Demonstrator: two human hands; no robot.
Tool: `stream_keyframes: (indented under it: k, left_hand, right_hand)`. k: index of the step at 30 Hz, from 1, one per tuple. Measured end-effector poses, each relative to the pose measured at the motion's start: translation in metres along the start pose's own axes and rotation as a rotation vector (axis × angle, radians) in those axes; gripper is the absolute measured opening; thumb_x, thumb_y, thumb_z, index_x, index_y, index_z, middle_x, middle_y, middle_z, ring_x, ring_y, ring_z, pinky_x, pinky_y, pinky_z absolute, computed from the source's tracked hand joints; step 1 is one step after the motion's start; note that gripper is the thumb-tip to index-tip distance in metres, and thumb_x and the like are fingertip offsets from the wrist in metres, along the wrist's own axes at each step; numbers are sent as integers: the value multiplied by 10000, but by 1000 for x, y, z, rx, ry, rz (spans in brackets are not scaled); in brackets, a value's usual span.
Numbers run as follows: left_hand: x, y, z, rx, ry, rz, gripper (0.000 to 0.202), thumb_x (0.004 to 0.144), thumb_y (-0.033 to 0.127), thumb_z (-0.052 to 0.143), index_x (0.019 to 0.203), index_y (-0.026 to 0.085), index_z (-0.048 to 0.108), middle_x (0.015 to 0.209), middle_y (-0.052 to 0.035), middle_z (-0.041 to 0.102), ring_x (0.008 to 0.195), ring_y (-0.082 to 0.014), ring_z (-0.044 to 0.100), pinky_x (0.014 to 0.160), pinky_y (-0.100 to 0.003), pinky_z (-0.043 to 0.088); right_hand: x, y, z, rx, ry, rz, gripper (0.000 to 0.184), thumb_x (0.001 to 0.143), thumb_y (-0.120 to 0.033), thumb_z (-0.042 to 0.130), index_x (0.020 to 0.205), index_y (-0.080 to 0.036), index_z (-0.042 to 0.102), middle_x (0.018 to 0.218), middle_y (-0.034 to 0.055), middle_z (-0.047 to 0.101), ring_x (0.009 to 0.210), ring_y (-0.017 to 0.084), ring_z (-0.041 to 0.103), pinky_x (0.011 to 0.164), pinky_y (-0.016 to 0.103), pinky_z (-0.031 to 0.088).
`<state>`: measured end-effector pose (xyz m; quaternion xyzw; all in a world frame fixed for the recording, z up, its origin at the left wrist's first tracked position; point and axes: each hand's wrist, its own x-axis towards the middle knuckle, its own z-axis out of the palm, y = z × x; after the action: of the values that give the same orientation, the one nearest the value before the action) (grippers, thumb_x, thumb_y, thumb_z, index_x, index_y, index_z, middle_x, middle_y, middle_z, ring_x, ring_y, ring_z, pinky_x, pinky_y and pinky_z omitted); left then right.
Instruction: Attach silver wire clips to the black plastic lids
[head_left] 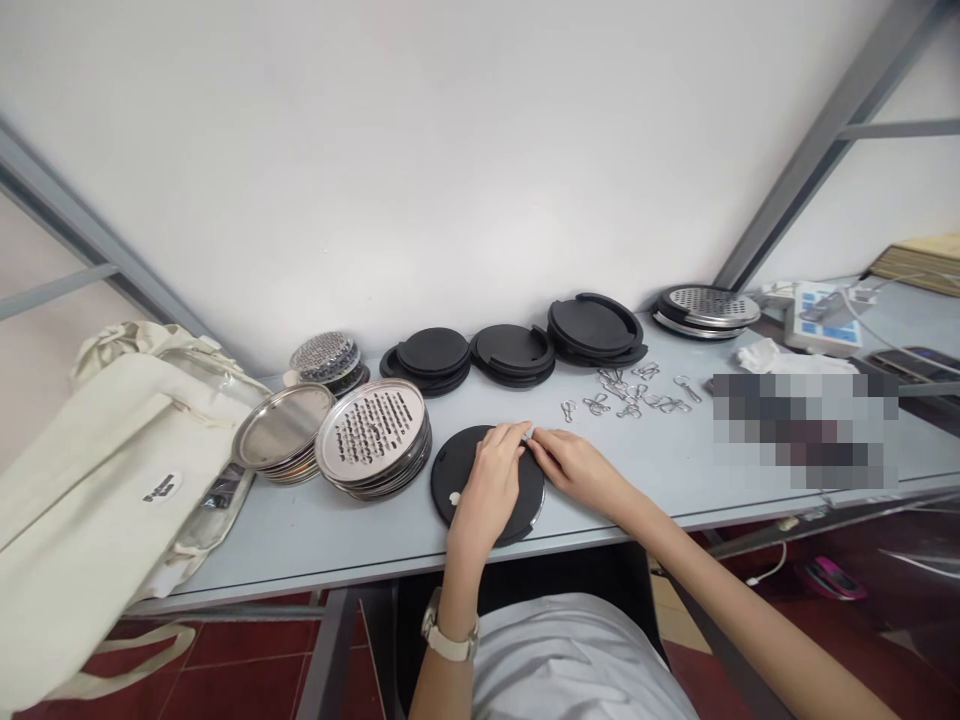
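Note:
A black round disc (pixel 450 478) lies near the table's front edge, with a small white mark on its left part and a thin shiny rim showing at its right. My left hand (pixel 491 475) lies over the disc, fingers together and curled towards its far right edge. Beside that edge, my right hand (pixel 581 465) is closed in a pinch, its fingertips close to those of my left hand. Something small and shiny shows between the fingertips, too little of it to name. Several small metal clips (pixel 630 408) lie loose beyond my right hand.
Stacked perforated metal plates (pixel 373 432) and plain metal plates (pixel 285 425) stand at left, near a cream cloth bag (pixel 112 470). Stacked black discs (pixel 433 350) line the wall. A metal-topped stack (pixel 709 308) and a white-blue box (pixel 825 318) are at right.

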<state>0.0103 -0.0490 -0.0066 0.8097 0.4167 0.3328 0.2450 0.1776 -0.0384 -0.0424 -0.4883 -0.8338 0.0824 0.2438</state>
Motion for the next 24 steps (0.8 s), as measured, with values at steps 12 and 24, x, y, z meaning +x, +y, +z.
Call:
stream_keyframes:
  k: [12,24]
  left_hand:
    - [0,0,0,-2,5,5,380,934,69,346,1239,224,513,1190,-67,583,1128,-211,529,986,-390,425]
    - [0,0,0,3,7,4,381,935,69,354,1242,228,514,1197,-64,585,1126,-201,531,988,-378,423]
  right_hand:
    - [-1,-2,0,35,7,19,228,1000,-242,312,923,-173,515,742,54,591,651,187,569,624,283,411]
    - [-1,-3,0,63,10,25,204,996,-236,308,916,-187,490,737,42,574,642,185,559,620,286,409]
